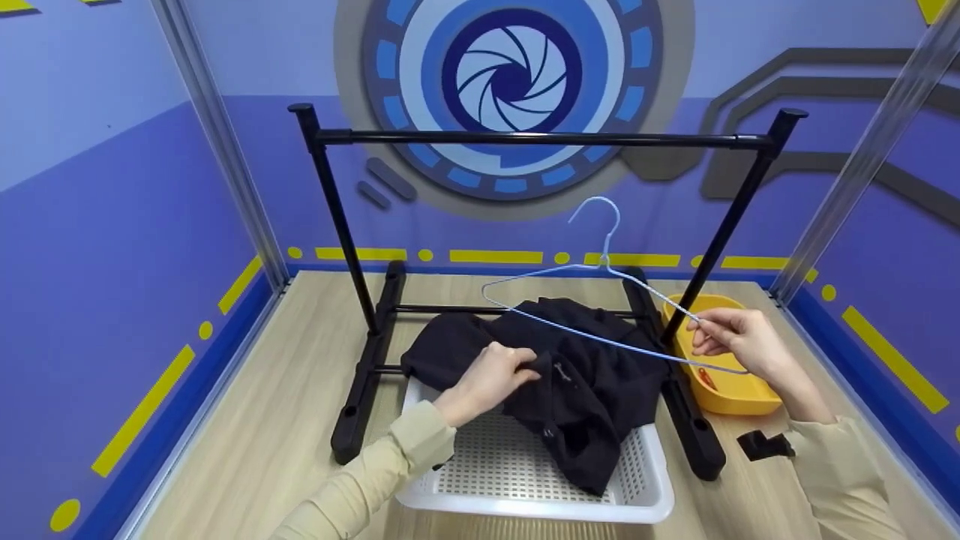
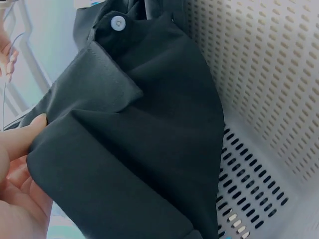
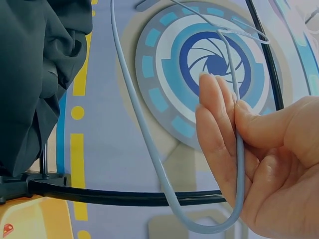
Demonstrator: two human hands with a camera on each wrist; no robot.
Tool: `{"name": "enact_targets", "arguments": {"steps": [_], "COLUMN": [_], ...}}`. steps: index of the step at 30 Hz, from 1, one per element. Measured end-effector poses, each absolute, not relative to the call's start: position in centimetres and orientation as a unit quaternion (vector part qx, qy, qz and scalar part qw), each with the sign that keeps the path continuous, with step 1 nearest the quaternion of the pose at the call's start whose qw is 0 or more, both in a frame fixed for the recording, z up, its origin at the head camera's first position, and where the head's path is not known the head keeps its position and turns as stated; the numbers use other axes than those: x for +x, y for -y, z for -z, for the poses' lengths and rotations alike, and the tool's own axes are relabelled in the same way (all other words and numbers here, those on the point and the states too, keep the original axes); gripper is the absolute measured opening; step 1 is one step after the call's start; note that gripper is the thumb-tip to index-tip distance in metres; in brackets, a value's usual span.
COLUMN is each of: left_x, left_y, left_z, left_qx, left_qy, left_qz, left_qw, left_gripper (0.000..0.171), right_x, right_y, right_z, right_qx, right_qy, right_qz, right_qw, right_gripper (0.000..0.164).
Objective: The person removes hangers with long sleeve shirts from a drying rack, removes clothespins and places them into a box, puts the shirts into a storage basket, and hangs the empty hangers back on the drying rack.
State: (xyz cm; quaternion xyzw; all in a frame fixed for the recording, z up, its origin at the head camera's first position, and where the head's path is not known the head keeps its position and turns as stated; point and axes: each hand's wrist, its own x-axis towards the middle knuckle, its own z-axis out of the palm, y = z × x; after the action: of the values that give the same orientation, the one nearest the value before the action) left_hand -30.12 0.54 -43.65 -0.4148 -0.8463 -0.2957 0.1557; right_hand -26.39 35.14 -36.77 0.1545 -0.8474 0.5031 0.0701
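A black buttoned garment (image 1: pixel 592 405) lies bunched over a white perforated basket (image 1: pixel 525 510). My left hand (image 1: pixel 491 375) pinches its cloth near the collar, thumb on top, as the left wrist view shows; a pale button (image 2: pixel 118 23) sits close by on the dark fabric (image 2: pixel 164 99). My right hand (image 1: pixel 739 341) holds a light blue wire hanger (image 1: pixel 585 330) by its right end, thumb against fingers on the wire (image 3: pixel 240 164). The hanger is raised above the garment, its hook upward and its left end over the cloth.
A black garment rack (image 1: pixel 540 139) stands around the basket, with its top bar behind the hanger and its feet on the wooden table (image 1: pixel 247 420). At the right, a yellow tray (image 1: pixel 742 397) holds a small red item (image 1: pixel 706 378). A black piece (image 1: pixel 763 445) lies near the right sleeve.
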Motion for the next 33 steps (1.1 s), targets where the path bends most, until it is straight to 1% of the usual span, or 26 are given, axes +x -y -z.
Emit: {"name": "enact_targets", "arguments": {"steps": [5,10,13,19,28,33], "left_x": [-30.1,-29.9,-29.9,-29.6,-28.6,-28.2], "left_y": [-1.5,-2.2,-2.5,-3.1,-4.2,-4.6], "left_z": [44.6,45.5,46.0,46.4,47.9,49.0], "left_qx": [-0.407,-0.398,-0.396,-0.416,-0.492,-0.497], "left_qy": [0.866,0.887,0.896,0.898,0.856,0.847], "left_qz": [0.261,0.215,0.182,0.106,-0.062,-0.113], "left_qw": [0.129,0.095,0.087,0.095,0.146,0.148], "left_gripper": [0.017,0.015,0.015,0.015,0.018,0.016], "right_x": [-26.4,-26.4,-26.3,-26.1,-26.1,-26.3], "right_y": [-35.3,-35.4,-35.4,-35.6,-35.7,-35.5], "right_z": [37.0,37.2,37.3,37.3,37.6,37.6], "right_qx": [0.153,0.154,0.156,0.152,0.150,0.146], "right_qy": [0.845,0.841,0.838,0.839,0.841,0.845], "right_qz": [-0.509,-0.514,-0.518,-0.518,-0.517,-0.511], "right_qw": [0.067,0.064,0.063,0.073,0.061,0.061], "right_gripper": [0.019,0.019,0.019,0.019,0.020,0.020]}}
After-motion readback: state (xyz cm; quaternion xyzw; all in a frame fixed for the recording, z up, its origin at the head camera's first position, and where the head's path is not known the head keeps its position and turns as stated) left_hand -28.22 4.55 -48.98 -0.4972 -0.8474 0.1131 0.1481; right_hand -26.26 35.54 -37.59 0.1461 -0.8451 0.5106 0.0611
